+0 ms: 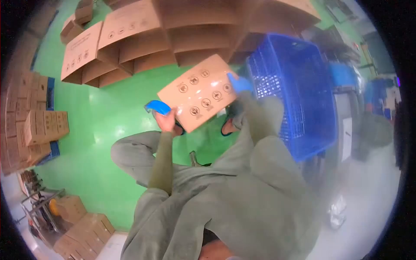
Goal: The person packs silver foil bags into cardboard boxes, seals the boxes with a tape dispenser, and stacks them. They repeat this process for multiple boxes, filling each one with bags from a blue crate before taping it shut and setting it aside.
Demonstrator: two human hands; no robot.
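A closed cardboard box (200, 93) with printed round symbols is tilted in front of me, between my two hands. My left hand (166, 120) is closed round a blue tape dispenser (157, 106), and its fingers touch the box's left edge. On the opposite side, my right hand (240, 82), in a blue glove, grips the box's right edge with the thumb lying over the top face. The fingers beneath the box are hidden. My feet show just below the box on the green floor (95, 125).
Open cardboard boxes (130, 50) stand in rows ahead. A large blue plastic crate (299, 95) is close by my right arm. Stacked cartons (45, 126) line the left side, with more cartons (89, 236) behind at lower left. A grey surface (368, 203) lies at right.
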